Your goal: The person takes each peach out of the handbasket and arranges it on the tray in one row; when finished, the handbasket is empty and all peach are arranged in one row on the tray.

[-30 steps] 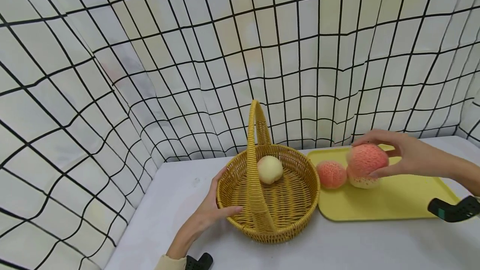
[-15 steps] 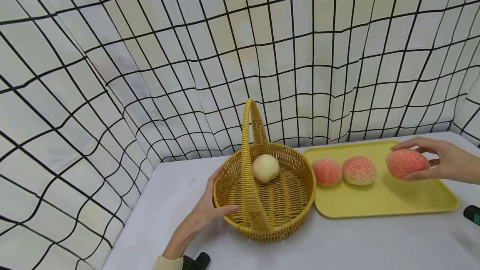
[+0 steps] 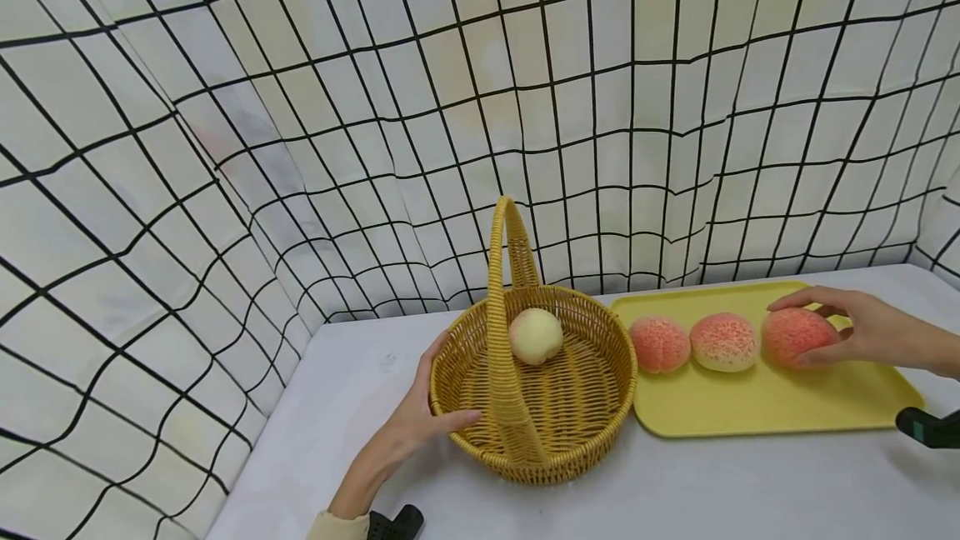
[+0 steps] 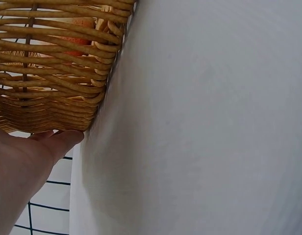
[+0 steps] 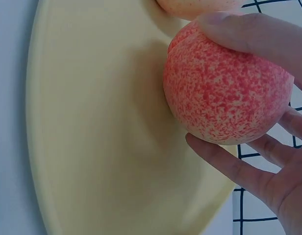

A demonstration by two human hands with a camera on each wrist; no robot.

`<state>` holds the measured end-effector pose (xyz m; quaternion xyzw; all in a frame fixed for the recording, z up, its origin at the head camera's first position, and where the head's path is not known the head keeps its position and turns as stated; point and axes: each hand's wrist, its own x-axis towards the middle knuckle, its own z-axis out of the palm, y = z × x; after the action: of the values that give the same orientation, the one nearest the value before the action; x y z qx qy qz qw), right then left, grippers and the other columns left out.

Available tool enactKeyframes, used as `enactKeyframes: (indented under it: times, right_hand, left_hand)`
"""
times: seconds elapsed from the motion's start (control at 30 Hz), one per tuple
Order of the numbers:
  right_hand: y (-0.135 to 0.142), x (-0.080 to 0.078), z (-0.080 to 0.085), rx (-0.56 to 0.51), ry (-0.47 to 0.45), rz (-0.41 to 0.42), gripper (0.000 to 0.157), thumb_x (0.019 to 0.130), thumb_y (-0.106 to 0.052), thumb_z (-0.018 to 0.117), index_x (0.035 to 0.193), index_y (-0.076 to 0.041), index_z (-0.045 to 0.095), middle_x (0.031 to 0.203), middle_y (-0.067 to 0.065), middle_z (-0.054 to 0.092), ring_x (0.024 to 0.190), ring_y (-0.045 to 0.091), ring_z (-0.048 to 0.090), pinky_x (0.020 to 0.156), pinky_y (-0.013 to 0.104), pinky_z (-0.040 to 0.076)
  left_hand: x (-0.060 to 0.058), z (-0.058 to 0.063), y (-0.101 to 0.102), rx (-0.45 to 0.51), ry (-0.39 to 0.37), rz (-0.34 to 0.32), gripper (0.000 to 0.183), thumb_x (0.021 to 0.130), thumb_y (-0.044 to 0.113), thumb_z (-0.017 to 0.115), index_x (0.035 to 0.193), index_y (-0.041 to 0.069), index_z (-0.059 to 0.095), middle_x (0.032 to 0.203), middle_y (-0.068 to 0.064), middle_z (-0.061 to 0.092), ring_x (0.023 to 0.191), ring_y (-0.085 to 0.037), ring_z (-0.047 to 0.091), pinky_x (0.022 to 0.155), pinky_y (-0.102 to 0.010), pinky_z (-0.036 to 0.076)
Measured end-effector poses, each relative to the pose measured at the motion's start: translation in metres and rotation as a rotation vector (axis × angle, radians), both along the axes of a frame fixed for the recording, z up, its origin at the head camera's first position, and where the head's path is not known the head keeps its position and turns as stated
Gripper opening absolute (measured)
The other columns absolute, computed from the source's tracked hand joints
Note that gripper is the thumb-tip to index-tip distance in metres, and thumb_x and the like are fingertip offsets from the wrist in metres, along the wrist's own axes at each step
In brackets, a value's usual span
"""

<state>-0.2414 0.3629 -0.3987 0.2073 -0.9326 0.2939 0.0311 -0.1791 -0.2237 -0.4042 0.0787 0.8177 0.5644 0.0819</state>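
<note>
My left hand holds the near left side of a yellow wicker basket, its thumb over the rim and its fingers along the outer wall. Inside lies a pale peach, left of centre beside the tall arched handle. At the right, a red-speckled peach is held between the thumb and fingers of my right hand, low over the yellow tray. Whether it rests on the tray I cannot tell. Left of it on the tray sit a speckled peach and a redder peach by the basket.
A white-covered table bears the basket and the tray, which stand side by side. White cloth with a black grid net closes off the back and left side. Black wrist devices sit near both wrists, one at the right.
My right hand carried the red peach rightward from above the middle peach, then lowered it slightly left, beside that peach. The left hand and basket keep their places.
</note>
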Motion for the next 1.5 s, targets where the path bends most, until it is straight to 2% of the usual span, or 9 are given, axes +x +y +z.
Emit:
enactKeyframes:
  times: [0.13, 0.33, 0.6, 0.77, 0.93, 1.03, 1.2, 1.37, 1.5]
  right_hand:
    - [-0.004, -0.002, 0.001, 0.019, -0.058, -0.013, 0.063, 0.077, -0.018, 0.094, 0.130, -0.007, 0.063, 0.128, 0.003, 0.063, 0.098, 0.013, 0.058, 0.069, 0.027, 0.053]
    - [-0.008, -0.003, 0.000, -0.018, -0.079, -0.001, 0.062, 0.079, -0.017, 0.092, 0.133, -0.008, 0.062, 0.123, -0.017, 0.060, 0.093, 0.004, 0.056, 0.070, 0.027, 0.051]
    - [-0.012, -0.004, -0.001, 0.004, -0.116, 0.001, 0.068, 0.082, -0.019, 0.090, 0.139, -0.005, 0.055, 0.133, 0.023, 0.059, 0.093, 0.000, 0.053, 0.070, 0.028, 0.051]
    - [-0.013, -0.003, -0.001, -0.004, -0.088, 0.006, 0.069, 0.081, -0.019, 0.092, 0.138, -0.005, 0.055, 0.133, 0.019, 0.059, 0.096, -0.002, 0.052, 0.071, 0.028, 0.052]
    - [-0.010, -0.003, -0.002, -0.015, -0.054, 0.006, 0.069, 0.078, -0.018, 0.094, 0.136, -0.006, 0.058, 0.125, -0.016, 0.056, 0.098, -0.009, 0.051, 0.073, 0.027, 0.055]
    - [-0.009, -0.004, -0.002, -0.017, -0.043, 0.009, 0.069, 0.077, -0.018, 0.094, 0.136, -0.006, 0.059, 0.123, -0.024, 0.052, 0.099, -0.008, 0.051, 0.073, 0.027, 0.056]
    - [-0.009, -0.004, 0.005, -0.006, -0.049, 0.004, 0.067, 0.077, -0.017, 0.094, 0.134, -0.005, 0.060, 0.124, -0.013, 0.058, 0.104, 0.012, 0.059, 0.074, 0.025, 0.055]
    - [-0.016, -0.010, 0.023, -0.006, 0.008, -0.001, 0.053, 0.085, -0.013, 0.088, 0.132, -0.005, 0.064, 0.129, 0.005, 0.063, 0.103, -0.005, 0.057, 0.077, 0.031, 0.058]
    - [-0.038, -0.015, 0.049, -0.032, 0.104, 0.054, 0.041, 0.091, -0.009, 0.082, 0.129, -0.009, 0.067, 0.127, 0.001, 0.064, 0.102, -0.014, 0.053, 0.080, 0.033, 0.058]
  left_hand:
    - [0.001, 0.000, 0.000, -0.010, -0.002, 0.002, 0.119, 0.081, 0.028, 0.089, 0.168, 0.032, 0.008, 0.171, -0.015, 0.019, 0.152, -0.040, 0.029, 0.117, -0.059, 0.027]
    - [0.001, 0.001, -0.001, -0.011, 0.007, -0.002, 0.119, 0.081, 0.028, 0.089, 0.168, 0.031, 0.007, 0.171, -0.016, 0.019, 0.152, -0.042, 0.029, 0.117, -0.060, 0.027]
    - [0.001, 0.002, 0.000, -0.004, -0.014, 0.004, 0.119, 0.081, 0.028, 0.088, 0.168, 0.031, 0.007, 0.171, -0.014, 0.021, 0.152, -0.040, 0.029, 0.117, -0.059, 0.027]
    - [0.002, 0.001, 0.000, -0.008, -0.005, 0.004, 0.119, 0.081, 0.028, 0.088, 0.169, 0.030, 0.007, 0.171, -0.017, 0.020, 0.153, -0.043, 0.027, 0.118, -0.063, 0.026]
    - [0.001, 0.001, 0.000, -0.001, -0.005, 0.006, 0.120, 0.081, 0.028, 0.089, 0.168, 0.031, 0.007, 0.171, -0.015, 0.020, 0.153, -0.041, 0.027, 0.118, -0.062, 0.024]
    - [0.000, 0.001, 0.000, 0.000, 0.005, 0.000, 0.121, 0.080, 0.028, 0.089, 0.169, 0.029, 0.007, 0.172, -0.016, 0.019, 0.153, -0.042, 0.026, 0.119, -0.063, 0.023]
    - [0.000, 0.001, 0.000, 0.005, 0.009, 0.000, 0.122, 0.079, 0.028, 0.090, 0.169, 0.028, 0.006, 0.172, -0.015, 0.017, 0.154, -0.042, 0.024, 0.120, -0.062, 0.021]
    - [0.000, 0.002, 0.000, 0.000, 0.009, 0.004, 0.122, 0.080, 0.027, 0.089, 0.169, 0.028, 0.006, 0.172, -0.015, 0.017, 0.154, -0.042, 0.025, 0.119, -0.063, 0.021]
    - [0.001, 0.002, 0.000, -0.010, 0.008, 0.000, 0.121, 0.080, 0.028, 0.088, 0.169, 0.029, 0.006, 0.172, -0.017, 0.018, 0.153, -0.043, 0.026, 0.118, -0.065, 0.023]
